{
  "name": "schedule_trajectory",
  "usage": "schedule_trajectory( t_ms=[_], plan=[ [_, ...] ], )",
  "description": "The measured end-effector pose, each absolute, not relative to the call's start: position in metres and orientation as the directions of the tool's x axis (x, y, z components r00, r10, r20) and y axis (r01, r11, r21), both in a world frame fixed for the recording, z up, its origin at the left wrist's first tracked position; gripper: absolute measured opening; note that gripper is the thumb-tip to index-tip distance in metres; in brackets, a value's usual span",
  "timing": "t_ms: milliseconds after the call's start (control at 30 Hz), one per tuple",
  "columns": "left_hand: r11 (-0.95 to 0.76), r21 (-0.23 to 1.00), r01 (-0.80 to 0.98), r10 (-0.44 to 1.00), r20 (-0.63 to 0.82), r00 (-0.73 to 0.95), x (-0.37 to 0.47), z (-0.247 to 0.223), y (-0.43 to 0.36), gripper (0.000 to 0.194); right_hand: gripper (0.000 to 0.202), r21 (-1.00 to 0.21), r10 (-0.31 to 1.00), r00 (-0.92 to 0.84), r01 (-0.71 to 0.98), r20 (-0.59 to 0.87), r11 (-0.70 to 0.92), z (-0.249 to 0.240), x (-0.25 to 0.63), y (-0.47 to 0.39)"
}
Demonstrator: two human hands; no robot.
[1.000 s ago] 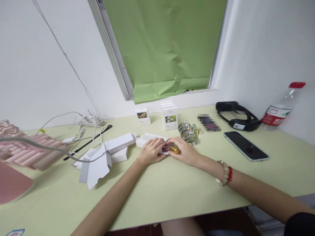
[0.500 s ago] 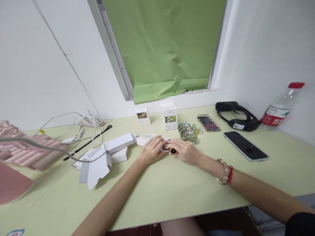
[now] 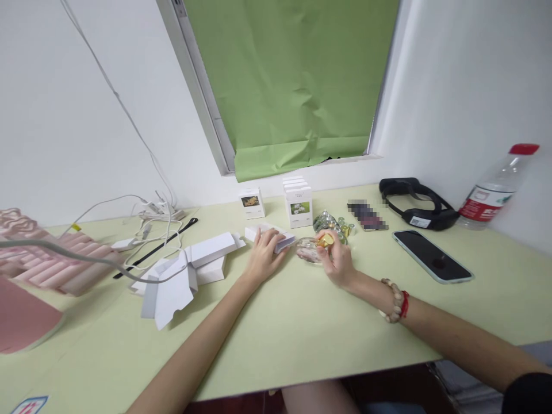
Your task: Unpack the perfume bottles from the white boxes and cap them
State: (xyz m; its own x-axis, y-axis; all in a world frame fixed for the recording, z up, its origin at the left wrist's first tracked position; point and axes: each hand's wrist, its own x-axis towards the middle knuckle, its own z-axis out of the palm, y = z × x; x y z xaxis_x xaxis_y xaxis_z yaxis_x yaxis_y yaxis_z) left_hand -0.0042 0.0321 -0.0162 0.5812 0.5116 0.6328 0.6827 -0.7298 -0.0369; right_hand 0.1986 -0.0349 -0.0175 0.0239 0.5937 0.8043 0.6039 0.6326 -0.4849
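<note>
My left hand (image 3: 264,256) lies over a small white box (image 3: 284,241), which rests on the table with its open end toward the right. The fingers are curled on the box and grip it. In my right hand (image 3: 338,261) is a clear, rounded glass bottle (image 3: 307,250), pinched by its gold neck (image 3: 326,240). The bottle is tilted, its glass body pointing left beside the box's open end. Just behind my right hand stand more glass bottles (image 3: 324,219) in a row, partly hidden by it, with several small gold caps (image 3: 347,229) next to them.
White boxes with flower pictures (image 3: 301,208) stand at the back, one box (image 3: 251,203) apart. Opened white cartons (image 3: 172,287) and cables (image 3: 166,230) lie left. On the right are a phone (image 3: 433,257), a black headset (image 3: 425,210) and a red-capped plastic bottle (image 3: 487,195).
My right hand has drawn the glass bottle out of the white box and moved right with it, turning upward. My left hand has stayed on the box.
</note>
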Motion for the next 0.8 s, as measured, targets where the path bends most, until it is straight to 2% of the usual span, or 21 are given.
schedule_trajectory(
  t_ms=[133, 267, 500, 667, 800],
  plan=[
    [-0.654, 0.065, 0.753, 0.609, 0.635, 0.475, -0.006, -0.021, 0.038, 0.024, 0.019, -0.541, 0.696, -0.013, 0.619, 0.718, 0.569, -0.017, 0.197, -0.035],
    [-0.663, 0.106, 0.741, 0.610, 0.651, 0.453, -0.007, -0.013, 0.030, 0.025, 0.020, -0.582, 0.735, -0.025, 0.594, 0.677, 0.556, -0.015, 0.197, -0.036],
    [-0.839, -0.089, 0.537, 0.383, 0.605, 0.698, 0.008, -0.001, 0.004, 0.024, 0.021, -0.564, 0.740, -0.051, 0.612, 0.670, 0.553, -0.011, 0.194, -0.039],
    [-0.825, -0.059, 0.563, 0.392, 0.658, 0.643, 0.018, -0.003, -0.006, 0.027, 0.019, -0.528, 0.677, -0.017, 0.611, 0.736, 0.590, -0.008, 0.195, -0.039],
    [-0.845, -0.073, 0.529, 0.372, 0.631, 0.681, 0.018, -0.004, -0.006, 0.028, 0.024, -0.526, 0.662, -0.125, 0.508, 0.739, 0.683, -0.007, 0.200, -0.039]
  ],
)
